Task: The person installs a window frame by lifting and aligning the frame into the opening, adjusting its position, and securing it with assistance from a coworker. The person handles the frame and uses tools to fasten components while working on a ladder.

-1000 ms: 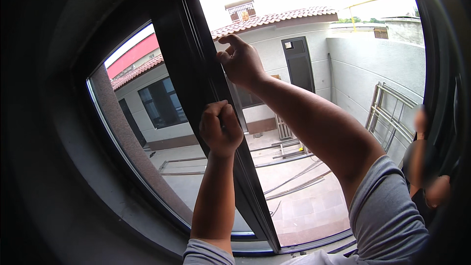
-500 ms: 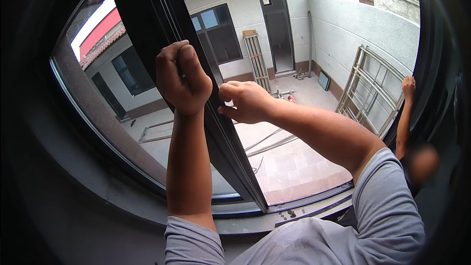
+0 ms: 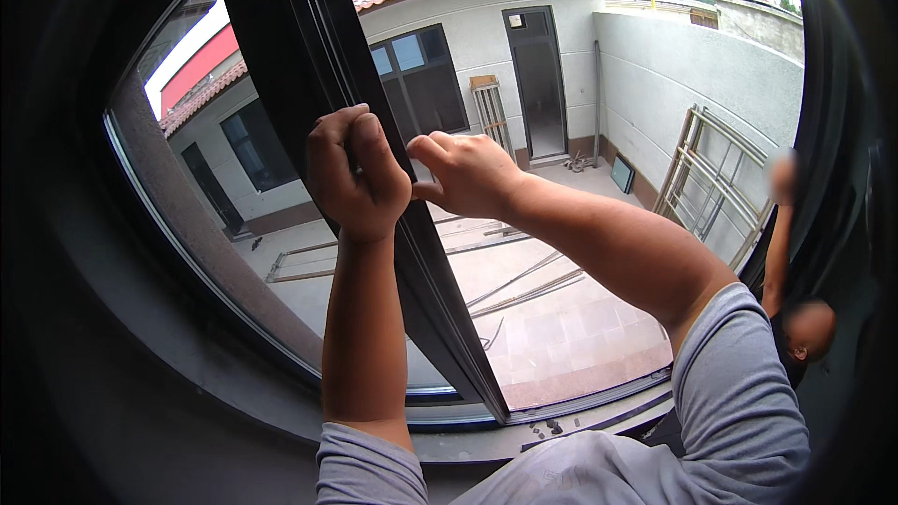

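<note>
Left hand [image 3: 355, 173] raised high, balled into a tight fist, knuckles up, thumb tucked against the side of the index finger, back of hand toward camera. Left forearm near vertical under the fist, bare from wrist to elbow, grey sleeve at the bottom. Right hand [image 3: 465, 173] level with the left, just beside it, not touching. Right fingers [image 3: 426, 145] curled and pointing left toward the fist, thumb below them, loosely hooked rather than clenched. Right wrist slightly bent. Right forearm bare, running diagonally down and right from the fingers to a bent elbow, grey short sleeve over the upper arm.
</note>
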{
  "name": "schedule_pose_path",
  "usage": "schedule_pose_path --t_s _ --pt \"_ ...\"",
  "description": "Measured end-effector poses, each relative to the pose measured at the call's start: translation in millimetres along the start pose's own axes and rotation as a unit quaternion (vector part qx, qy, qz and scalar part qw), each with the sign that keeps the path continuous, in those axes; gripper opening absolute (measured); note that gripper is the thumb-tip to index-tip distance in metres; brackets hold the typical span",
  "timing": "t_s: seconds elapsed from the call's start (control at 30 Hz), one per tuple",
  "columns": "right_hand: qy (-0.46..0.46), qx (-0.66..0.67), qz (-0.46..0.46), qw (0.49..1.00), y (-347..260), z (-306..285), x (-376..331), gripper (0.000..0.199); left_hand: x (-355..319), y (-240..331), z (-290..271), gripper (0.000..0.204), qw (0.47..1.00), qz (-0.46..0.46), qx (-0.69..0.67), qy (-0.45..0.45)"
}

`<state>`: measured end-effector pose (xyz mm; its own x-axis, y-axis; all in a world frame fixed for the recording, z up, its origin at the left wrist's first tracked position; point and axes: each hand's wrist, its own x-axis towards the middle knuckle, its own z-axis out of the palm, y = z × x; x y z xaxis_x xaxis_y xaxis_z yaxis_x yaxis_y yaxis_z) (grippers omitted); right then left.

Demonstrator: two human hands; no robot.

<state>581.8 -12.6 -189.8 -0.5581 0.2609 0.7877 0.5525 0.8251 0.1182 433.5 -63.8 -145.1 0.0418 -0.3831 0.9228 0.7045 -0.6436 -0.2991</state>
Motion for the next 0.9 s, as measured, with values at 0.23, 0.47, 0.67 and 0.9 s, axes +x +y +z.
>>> schedule_pose_path --t_s 0.23,0.47,0.67,0.9 --pt "0.063 -0.047 -0.076 0.994 9 -50 75 0.049 1 7 5 0.013 0.999 0.029 0.016 0.009" --pt "0.147 -0.096 -0.154 0.972 10 -16 49 0.036 0 6 4 0.011 1.0 0.022 -0.008 -0.002" --pt "0.15 -0.098 -0.127 0.976 15 -30 69 0.042 -6 5 3 0.011 1.0 0.026 0.0 -0.005" --pt "0.122 -0.203 -0.15 0.96 12 -74 123 0.038 -8 8 1 0.01 1.0 0.018 -0.009 -0.011"
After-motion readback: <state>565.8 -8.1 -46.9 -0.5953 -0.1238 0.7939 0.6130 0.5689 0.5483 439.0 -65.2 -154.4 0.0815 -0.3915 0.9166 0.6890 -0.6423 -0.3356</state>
